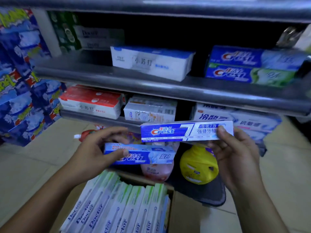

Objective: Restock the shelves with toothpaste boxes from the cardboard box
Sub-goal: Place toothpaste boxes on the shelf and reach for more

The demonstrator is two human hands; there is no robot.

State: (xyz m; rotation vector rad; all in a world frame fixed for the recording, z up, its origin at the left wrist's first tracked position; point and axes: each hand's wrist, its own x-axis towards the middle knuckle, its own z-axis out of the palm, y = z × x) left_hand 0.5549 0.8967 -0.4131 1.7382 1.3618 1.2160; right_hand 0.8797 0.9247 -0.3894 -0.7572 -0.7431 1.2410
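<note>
In the right hand point(235, 152) sits a blue-and-white Crest box point(176, 132), seemingly sealed.

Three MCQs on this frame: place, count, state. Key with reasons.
1. The two stacked blue Crest boxes lie: A on the grey metal shelf's right end; B on the lowest shelf; C on the floor.
2. Toothpaste boxes held in hands: A one; B two; C three.
3. The right hand: A hangs open; B grips the blue-and-white Crest "7" box; C presses the shelf.
Key: A, they sit behind its lip; B, the left hand holds a pale blue Crest box too; B, thumb and fingers pinch its end.
</note>
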